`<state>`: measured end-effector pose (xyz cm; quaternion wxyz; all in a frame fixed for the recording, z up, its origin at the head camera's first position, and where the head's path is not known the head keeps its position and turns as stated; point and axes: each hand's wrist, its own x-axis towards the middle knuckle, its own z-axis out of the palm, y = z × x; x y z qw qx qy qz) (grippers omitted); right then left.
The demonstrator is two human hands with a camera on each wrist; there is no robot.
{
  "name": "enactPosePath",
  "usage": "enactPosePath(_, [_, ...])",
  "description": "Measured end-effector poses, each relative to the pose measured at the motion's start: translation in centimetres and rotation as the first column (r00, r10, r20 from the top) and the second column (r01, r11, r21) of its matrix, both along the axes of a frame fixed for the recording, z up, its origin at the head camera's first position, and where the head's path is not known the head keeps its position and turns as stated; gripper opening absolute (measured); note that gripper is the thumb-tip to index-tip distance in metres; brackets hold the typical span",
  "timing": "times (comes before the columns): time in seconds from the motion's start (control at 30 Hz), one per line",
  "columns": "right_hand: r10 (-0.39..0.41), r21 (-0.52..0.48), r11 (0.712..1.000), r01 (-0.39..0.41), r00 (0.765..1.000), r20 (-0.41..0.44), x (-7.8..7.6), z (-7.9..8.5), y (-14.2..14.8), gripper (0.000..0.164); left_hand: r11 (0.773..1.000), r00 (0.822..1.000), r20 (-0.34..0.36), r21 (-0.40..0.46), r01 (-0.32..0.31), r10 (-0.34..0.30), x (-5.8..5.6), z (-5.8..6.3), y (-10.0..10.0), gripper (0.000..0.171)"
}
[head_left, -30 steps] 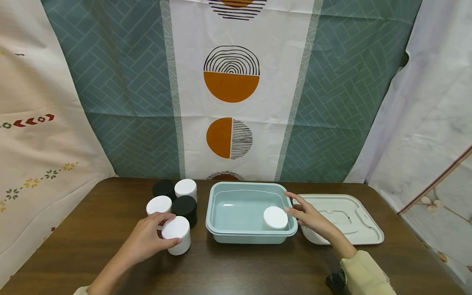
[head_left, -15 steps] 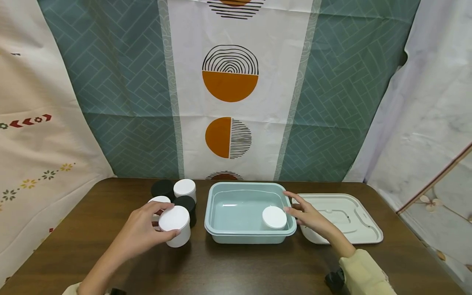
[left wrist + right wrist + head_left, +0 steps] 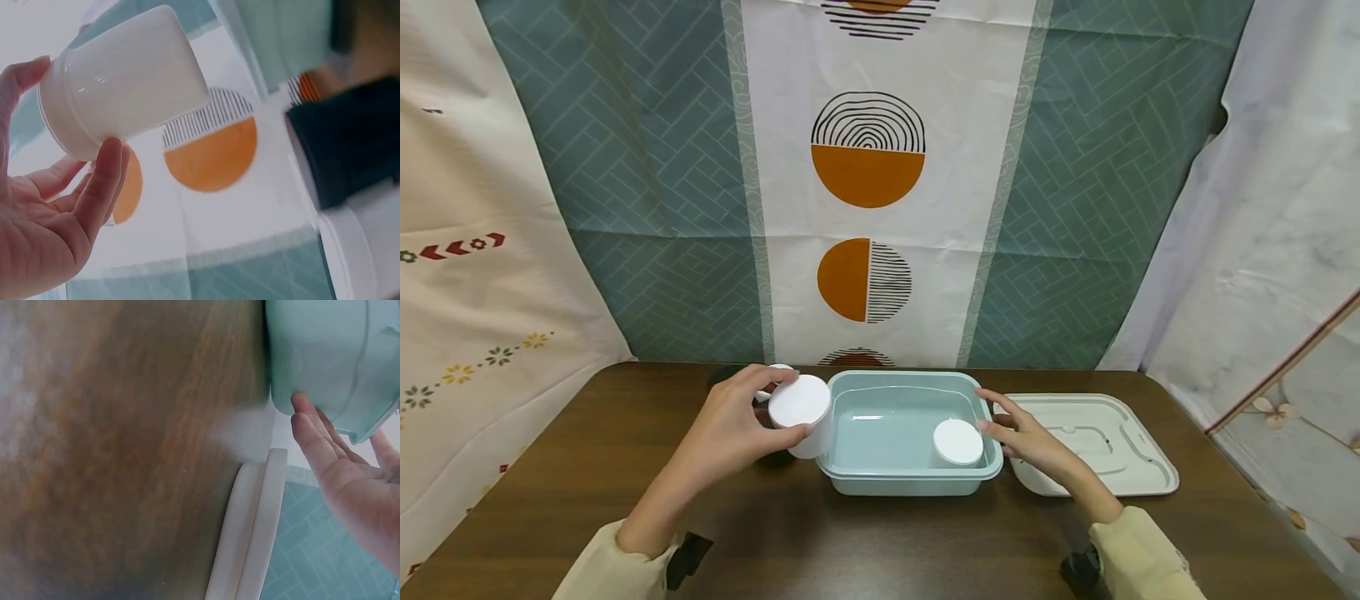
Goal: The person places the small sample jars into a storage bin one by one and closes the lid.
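Between thumb and fingertips my left hand point(image 3: 733, 425) holds a white lidded jar point(image 3: 801, 404) by its lid end. That jar hangs raised just left of the pale blue plastic box point(image 3: 902, 475), overlapping its left rim in the head view. A second white jar point(image 3: 958, 442) stands inside the box at the near right. At the box's right rim, my right hand point(image 3: 1030, 437) holds on, thumb over the edge and fingers along the outer wall. In the right wrist view the fingers point(image 3: 315, 444) lie against that wall.
Behind my left hand, mostly hidden, are more jars, including a black jar point(image 3: 350, 144) and a white jar point(image 3: 369, 250). Right of the box a white lid point(image 3: 1105, 433) lies flat on the wooden table point(image 3: 880, 550). Patterned curtains point(image 3: 655, 208) hang behind.
My left hand has lifted the white jar off the table and carried it right and away from me, toward the box. The right hand stays at the box's rim.
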<state>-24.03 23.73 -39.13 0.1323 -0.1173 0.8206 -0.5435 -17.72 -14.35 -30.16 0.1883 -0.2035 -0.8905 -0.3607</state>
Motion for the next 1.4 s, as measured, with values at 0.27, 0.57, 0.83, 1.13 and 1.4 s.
enactPosePath(0.27, [0.003,-0.006,1.000,-0.003,1.000,-0.006,-0.2,-0.3,0.0,0.061,0.999,0.999,-0.019,0.001,0.044,-0.044,-1.8,0.5,2.9,0.049])
enactPosePath(0.57, [0.000,-0.011,1.000,0.000,1.000,-0.008,-0.2,-0.2,0.1,0.062,0.991,0.991,0.042,0.048,0.125,-0.127,-3.8,-0.2,6.6,0.049])
enactPosePath(0.83, [0.003,-0.010,1.000,-0.003,1.000,-0.005,-0.3,-0.3,0.1,0.062,0.992,0.983,0.134,0.006,0.129,-0.129,-5.7,-1.7,9.7,0.052])
enactPosePath(1.13, [-0.009,-0.009,1.000,0.009,1.000,-0.009,-0.3,-0.3,0.0,0.063,0.989,0.966,0.215,-0.011,0.148,-0.143,-8.1,-3.7,12.2,0.056])
enactPosePath(1.4, [-0.009,-0.002,1.000,0.009,1.000,-0.007,-0.2,-0.3,0.0,0.061,0.984,0.961,0.241,-0.087,0.158,-0.133,-9.2,-5.4,13.8,0.059])
